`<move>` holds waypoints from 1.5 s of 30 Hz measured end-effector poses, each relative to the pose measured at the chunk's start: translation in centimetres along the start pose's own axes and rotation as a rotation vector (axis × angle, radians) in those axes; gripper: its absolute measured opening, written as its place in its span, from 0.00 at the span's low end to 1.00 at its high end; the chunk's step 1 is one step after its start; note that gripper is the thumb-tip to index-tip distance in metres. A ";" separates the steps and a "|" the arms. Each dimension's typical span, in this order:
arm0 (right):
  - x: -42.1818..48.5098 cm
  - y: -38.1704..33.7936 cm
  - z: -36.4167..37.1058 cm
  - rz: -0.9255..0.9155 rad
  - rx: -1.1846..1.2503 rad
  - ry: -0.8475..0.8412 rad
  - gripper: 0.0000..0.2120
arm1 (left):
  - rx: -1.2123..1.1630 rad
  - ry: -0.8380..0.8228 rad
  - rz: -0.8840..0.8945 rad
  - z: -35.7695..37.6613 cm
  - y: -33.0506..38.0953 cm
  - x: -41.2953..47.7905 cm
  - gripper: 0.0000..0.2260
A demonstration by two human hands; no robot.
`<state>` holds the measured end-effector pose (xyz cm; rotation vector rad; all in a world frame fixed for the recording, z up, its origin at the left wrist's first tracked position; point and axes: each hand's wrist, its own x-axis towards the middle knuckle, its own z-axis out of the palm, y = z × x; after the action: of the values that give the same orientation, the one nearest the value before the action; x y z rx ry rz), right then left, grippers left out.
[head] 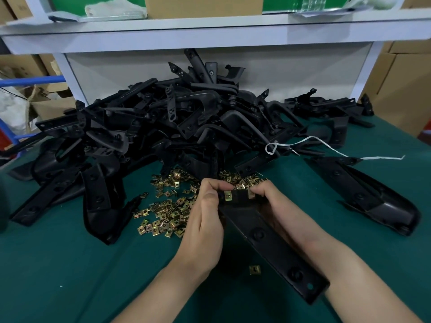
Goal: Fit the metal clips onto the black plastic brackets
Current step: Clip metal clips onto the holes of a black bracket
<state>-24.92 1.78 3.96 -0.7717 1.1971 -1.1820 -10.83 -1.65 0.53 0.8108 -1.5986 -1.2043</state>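
Note:
A long black plastic bracket (268,243) lies slanted between my arms, its far end raised to my fingers. My left hand (205,215) grips that end from the left, thumb beside a brass metal clip (228,196) seated on the bracket's edge. My right hand (268,199) holds the end from the right and pinches a second clip (251,194) against it. Loose brass clips (170,210) are scattered on the green mat just behind and left of my hands. One stray clip (254,269) lies near my wrists.
A big heap of black brackets (177,117) fills the back of the green table (70,276). One bracket (370,197) lies apart at the right, another (98,201) at the left. A white string (326,148) trails over the pile. A grey shelf (210,31) overhangs behind.

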 end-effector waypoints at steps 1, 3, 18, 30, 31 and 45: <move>0.8 0.2 -0.3 0.035 0.035 -0.003 0.10 | -0.010 -0.001 -0.003 0.0 0.1 0.0 0.20; 0.6 0.5 -0.5 0.014 0.038 -0.058 0.09 | -0.019 -0.001 -0.005 -0.1 0.2 0.0 0.20; 0.5 0.0 -0.5 0.036 -0.021 -0.050 0.15 | -0.007 -0.036 -0.036 0.0 0.0 0.0 0.19; -0.3 -0.2 -0.2 0.150 0.127 -0.003 0.16 | -0.003 -0.005 -0.031 0.1 0.1 0.0 0.18; -0.2 -0.1 -0.3 0.146 0.132 -0.008 0.17 | -0.001 -0.002 -0.026 0.1 0.1 0.0 0.17; 2.3 1.0 -0.5 0.023 -0.130 0.123 0.25 | 0.015 0.041 -0.031 0.4 0.3 0.1 0.18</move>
<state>-25.24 -0.14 2.28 -0.7888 1.3920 -1.1544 -11.19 -1.53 0.77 0.8673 -1.5687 -1.1911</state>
